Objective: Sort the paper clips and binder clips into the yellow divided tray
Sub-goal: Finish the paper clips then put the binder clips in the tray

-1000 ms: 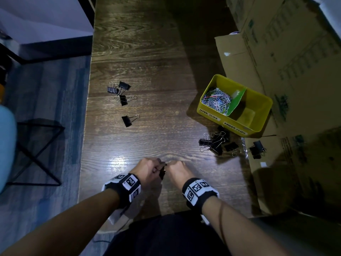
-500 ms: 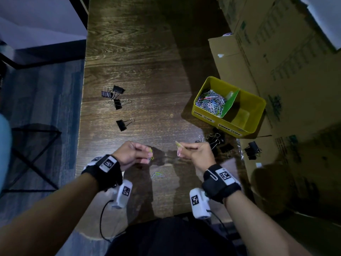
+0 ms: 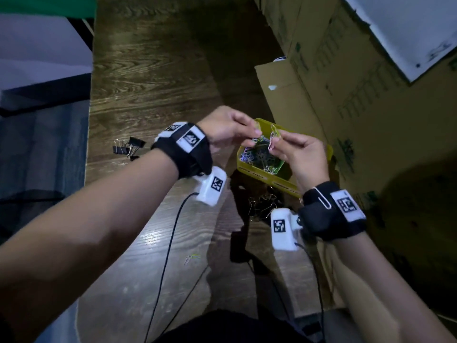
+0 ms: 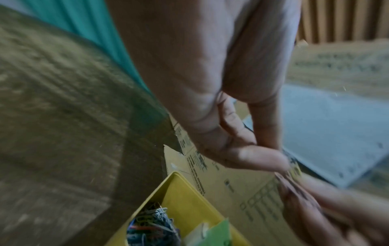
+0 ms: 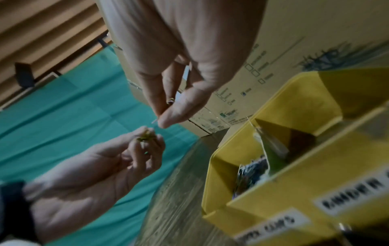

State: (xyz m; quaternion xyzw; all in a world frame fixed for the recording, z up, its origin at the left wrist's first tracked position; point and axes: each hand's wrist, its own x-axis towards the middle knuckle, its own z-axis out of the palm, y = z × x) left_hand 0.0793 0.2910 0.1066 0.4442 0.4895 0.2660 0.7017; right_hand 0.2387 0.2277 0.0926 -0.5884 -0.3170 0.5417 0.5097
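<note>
Both hands hover over the paper-clip compartment of the yellow divided tray (image 3: 265,179). My left hand (image 3: 255,136) pinches a yellow paper clip (image 3: 257,127) between thumb and fingers. My right hand (image 3: 275,146) pinches a few light paper clips (image 3: 272,136) just beside it. Below them a heap of coloured paper clips (image 3: 259,158) fills that compartment. In the right wrist view the right hand (image 5: 163,116) pinches above the left hand (image 5: 145,141), next to the tray (image 5: 273,193). The left wrist view shows the left hand (image 4: 280,159) above the tray's corner (image 4: 185,191).
Black binder clips lie at the table's left edge (image 3: 128,146), and more lie in front of the tray (image 3: 262,206). A loose paper clip (image 3: 193,257) rests near the table's front. Cardboard boxes (image 3: 346,95) stand along the right. One clip hangs on my right wristband (image 3: 324,200).
Both hands rose from the table near its front edge and moved forward and right to hover over the tray, each carrying paper clips. The head view moved closer.
</note>
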